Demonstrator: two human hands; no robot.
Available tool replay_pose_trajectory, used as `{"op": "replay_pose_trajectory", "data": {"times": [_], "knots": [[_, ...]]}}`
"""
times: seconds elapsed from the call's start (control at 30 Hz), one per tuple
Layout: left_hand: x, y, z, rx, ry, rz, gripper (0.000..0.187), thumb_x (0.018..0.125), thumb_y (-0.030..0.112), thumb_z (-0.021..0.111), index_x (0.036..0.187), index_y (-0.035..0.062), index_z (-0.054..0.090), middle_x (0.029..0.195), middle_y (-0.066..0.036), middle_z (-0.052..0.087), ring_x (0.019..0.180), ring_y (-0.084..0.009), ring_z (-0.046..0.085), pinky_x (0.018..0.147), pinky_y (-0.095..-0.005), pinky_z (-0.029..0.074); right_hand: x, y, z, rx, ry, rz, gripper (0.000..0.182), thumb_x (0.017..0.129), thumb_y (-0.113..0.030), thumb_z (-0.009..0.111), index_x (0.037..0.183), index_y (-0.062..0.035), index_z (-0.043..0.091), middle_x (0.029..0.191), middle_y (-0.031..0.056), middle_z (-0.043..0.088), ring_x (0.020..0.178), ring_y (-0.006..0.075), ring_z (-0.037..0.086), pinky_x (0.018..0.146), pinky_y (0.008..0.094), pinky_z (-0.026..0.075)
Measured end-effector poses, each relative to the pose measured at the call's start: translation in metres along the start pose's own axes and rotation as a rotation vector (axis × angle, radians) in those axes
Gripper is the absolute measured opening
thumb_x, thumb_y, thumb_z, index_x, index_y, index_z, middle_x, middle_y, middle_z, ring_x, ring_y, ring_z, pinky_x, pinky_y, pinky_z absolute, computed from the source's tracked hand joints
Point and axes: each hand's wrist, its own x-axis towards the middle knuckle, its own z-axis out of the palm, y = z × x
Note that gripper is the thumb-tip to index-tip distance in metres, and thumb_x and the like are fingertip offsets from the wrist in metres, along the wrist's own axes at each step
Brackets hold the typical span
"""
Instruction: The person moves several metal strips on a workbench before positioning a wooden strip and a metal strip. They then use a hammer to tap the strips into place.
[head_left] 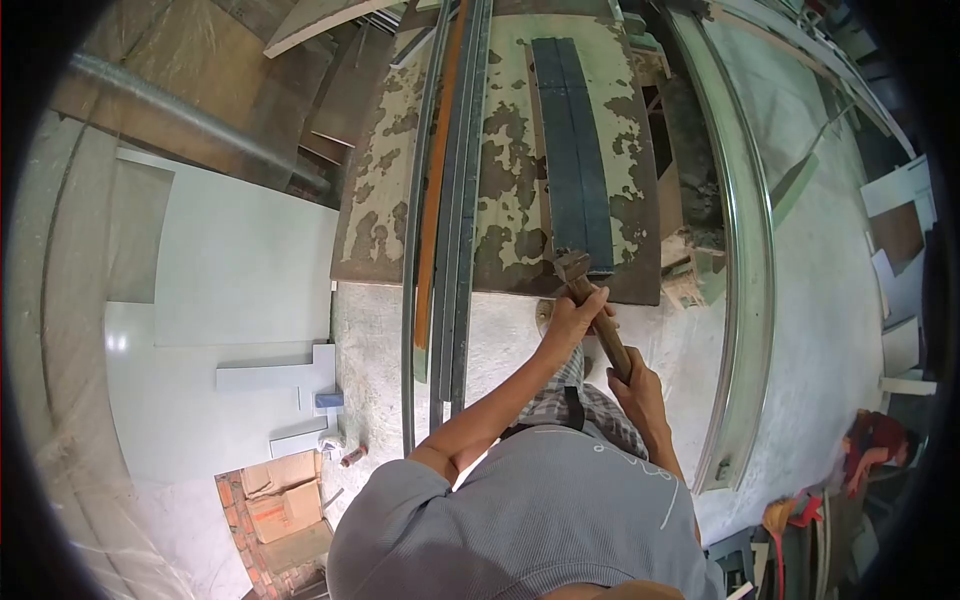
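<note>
A hammer [610,345] with a thick wooden handle slants across in front of my body, its blocky head [572,265] overlapping the near end of a long dark strip [574,150]. My left hand [576,320] is closed around the handle just below the head. Lower down, my right hand [640,388] grips the handle near its end. The dark strip lies lengthwise on a worn table [507,200] with flaking cream paint, and a seam runs along its middle.
Long metal profiles [462,200] and an orange bar [438,180] lie on the table's left side, jutting past its near edge. A long pale beam [740,260] stands to the right. White panels [240,260] are at left, with cardboard [285,510] below. Red-handled tools [778,530] are at lower right.
</note>
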Motion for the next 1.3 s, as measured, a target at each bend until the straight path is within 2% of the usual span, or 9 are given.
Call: {"op": "replay_pose_trajectory", "data": {"times": [0.1, 0.17, 0.67, 0.9, 1.2, 1.3], "knots": [[-0.001, 0.002, 0.001, 0.028, 0.007, 0.002, 0.035, 0.085, 0.038, 0.062, 0.091, 0.0051, 0.052, 0.076, -0.008, 0.062, 0.066, -0.0157, 0.064, 0.061, -0.0278, 0.054, -0.001, 0.001, 0.002, 0.009, 0.016, -0.016, 0.038, 0.078, -0.014, 0.060, 0.112, -0.0032, 0.049, 0.083, 0.0238, 0.062, 0.078, 0.0394, 0.062, 0.067, 0.0435, 0.047], [0.003, -0.002, -0.003, 0.052, -0.027, -0.015, 0.036, 0.085, 0.037, 0.061, 0.098, 0.0064, 0.048, 0.079, -0.008, 0.060, 0.068, -0.0192, 0.065, 0.061, -0.0321, 0.055, -0.002, 0.002, 0.005, 0.013, 0.020, -0.002, 0.038, 0.078, -0.014, 0.061, 0.112, -0.0034, 0.049, 0.083, 0.0237, 0.062, 0.078, 0.0395, 0.062, 0.067, 0.0436, 0.047], [0.008, -0.008, -0.010, 0.226, -0.042, -0.040, 0.038, 0.083, 0.044, 0.058, 0.097, 0.0092, 0.051, 0.080, -0.006, 0.061, 0.072, -0.0142, 0.060, 0.062, -0.0297, 0.051, 0.001, 0.006, 0.002, 0.004, -0.009, 0.019, 0.036, 0.079, -0.018, 0.062, 0.111, -0.0063, 0.049, 0.080, 0.0232, 0.062, 0.076, 0.0395, 0.062, 0.066, 0.0435, 0.047], [0.008, -0.003, -0.007, 0.198, -0.056, -0.063, 0.042, 0.082, 0.046, 0.058, 0.099, 0.0078, 0.052, 0.081, -0.007, 0.061, 0.077, -0.0162, 0.062, 0.065, -0.0321, 0.053, 0.004, 0.008, -0.004, 0.000, -0.021, 0.008, 0.036, 0.080, -0.021, 0.062, 0.111, -0.0073, 0.049, 0.081, 0.0224, 0.063, 0.077, 0.0396, 0.062, 0.067, 0.0439, 0.048], [0.013, 0.007, -0.007, 0.147, -0.167, -0.184, 0.045, 0.082, 0.048, 0.059, 0.100, 0.0075, 0.056, 0.090, -0.006, 0.060, 0.086, -0.0177, 0.061, 0.074, -0.0353, 0.054, 0.020, -0.003, -0.020, -0.090, -0.028, 0.005, 0.040, 0.079, -0.026, 0.063, 0.113, -0.0088, 0.050, 0.083, 0.0210, 0.064, 0.079, 0.0383, 0.063, 0.068, 0.0435, 0.048], [0.017, 0.014, -0.007, 0.150, -0.227, -0.211, 0.052, 0.081, 0.049, 0.062, 0.109, 0.0052, 0.056, 0.100, -0.007, 0.058, 0.095, -0.0193, 0.058, 0.085, -0.0369, 0.049, 0.041, -0.015, -0.020, -0.095, -0.068, -0.051, 0.045, 0.077, -0.025, 0.065, 0.116, -0.0089, 0.049, 0.084, 0.0211, 0.064, 0.081, 0.0384, 0.062, 0.070, 0.0438, 0.048]]}}
